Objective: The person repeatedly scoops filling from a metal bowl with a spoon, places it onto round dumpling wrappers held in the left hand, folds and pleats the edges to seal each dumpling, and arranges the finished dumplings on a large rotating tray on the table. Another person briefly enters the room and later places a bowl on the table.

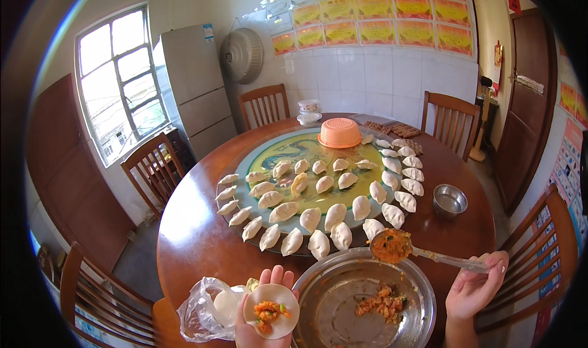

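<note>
Nearest, the left hand point(257, 337) is open, with its palm turned upward, and it carries a round dough wrapper point(275, 291) with a portion of orange filling point(267, 315) on it. The right hand point(474, 291) is closed around the handle of a metal spoon point(438, 257); the spoon is full of the same kind of filling and appears above the far rim of a wide steel basin point(324, 317). In this basin, which stands between the two hands, lies more filling point(383, 305). Just left of the left hand there is a clear plastic bag point(197, 314) on the brown surface point(190, 241). Farther, many pale dumplings point(285, 212) lie in curved rows on and along a round turntable point(245, 167), and a small metal bowl point(450, 204) stands to the right of them. Behind the dumplings is an orange basket point(340, 133), turned upside down. Beyond, white bowls point(309, 119) stand near the far edge, and a grey refrigerator point(197, 84) is near the window point(122, 72).
</note>
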Tool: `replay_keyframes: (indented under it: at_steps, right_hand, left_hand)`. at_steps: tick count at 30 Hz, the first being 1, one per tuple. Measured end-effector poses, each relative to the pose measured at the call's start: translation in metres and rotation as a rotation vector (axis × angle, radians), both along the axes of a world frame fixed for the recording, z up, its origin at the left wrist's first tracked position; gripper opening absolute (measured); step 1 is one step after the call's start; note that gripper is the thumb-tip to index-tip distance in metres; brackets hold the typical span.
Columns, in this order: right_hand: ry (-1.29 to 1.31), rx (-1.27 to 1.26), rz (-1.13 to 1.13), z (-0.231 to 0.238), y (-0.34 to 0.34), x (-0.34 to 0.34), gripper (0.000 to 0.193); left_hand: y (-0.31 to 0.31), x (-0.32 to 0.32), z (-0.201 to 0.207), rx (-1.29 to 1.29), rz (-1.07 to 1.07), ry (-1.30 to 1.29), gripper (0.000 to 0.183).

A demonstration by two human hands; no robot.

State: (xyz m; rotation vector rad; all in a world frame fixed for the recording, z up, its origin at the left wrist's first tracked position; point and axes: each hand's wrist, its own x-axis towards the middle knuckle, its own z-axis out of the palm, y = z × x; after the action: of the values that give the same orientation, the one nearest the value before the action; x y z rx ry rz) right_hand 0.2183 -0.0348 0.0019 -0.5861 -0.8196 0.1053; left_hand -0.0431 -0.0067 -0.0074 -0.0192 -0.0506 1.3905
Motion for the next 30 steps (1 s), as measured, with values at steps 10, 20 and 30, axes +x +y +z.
replay_keyframes:
  at_steps: [10,20,30]
  right_hand:
    - [-0.021,0.004,0.005,0.0004,-0.0008,0.0014,0.029]
    - [-0.013,0.005,0.023,-0.0005,-0.0010,0.0017,0.029]
    - [-0.009,0.012,0.025,-0.0003,-0.0016,0.0025,0.028]
  left_hand:
    - [0.0005,-0.0009,0.0006,0.007,-0.040,-0.095,0.053]
    - [-0.0009,-0.0016,0.0007,0.020,-0.053,-0.105,0.053]
    - [-0.0015,0.0000,0.0013,0.051,0.000,0.130,0.055]
